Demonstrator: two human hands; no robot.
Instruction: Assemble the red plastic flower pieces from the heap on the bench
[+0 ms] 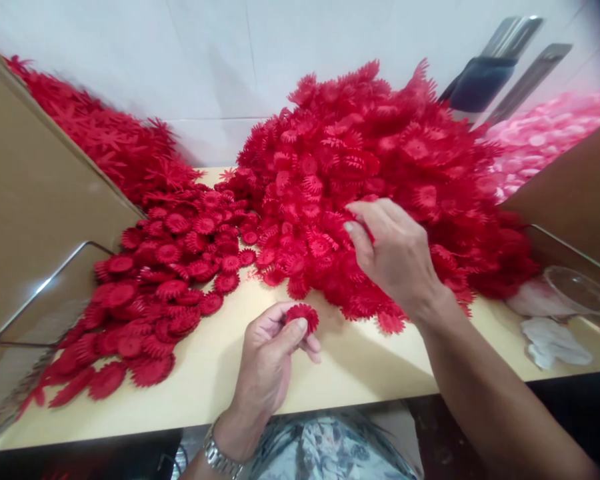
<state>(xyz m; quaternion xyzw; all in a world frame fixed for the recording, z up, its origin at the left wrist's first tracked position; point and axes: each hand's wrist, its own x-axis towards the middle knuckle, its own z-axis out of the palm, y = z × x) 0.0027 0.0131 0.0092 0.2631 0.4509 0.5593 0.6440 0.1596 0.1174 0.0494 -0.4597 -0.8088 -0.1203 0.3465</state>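
Near the table's front edge, my left hand pinches a small round red artificial flower piece with a toothed rim, between thumb and fingers. My right hand is at the front of a big heap of red artificial flower pieces, thumb and fingers bent into a pinch. Red shows around those fingertips, but what they grip, if anything, cannot be made out. To the left lies a looser pile of darker red toothed discs, some stacked together.
Cardboard panels with metal wire stands flank the pale table. Star-shaped red pieces are heaped behind the left panel, pink pieces behind the right one. A clear plastic tub and crumpled white material lie at right.
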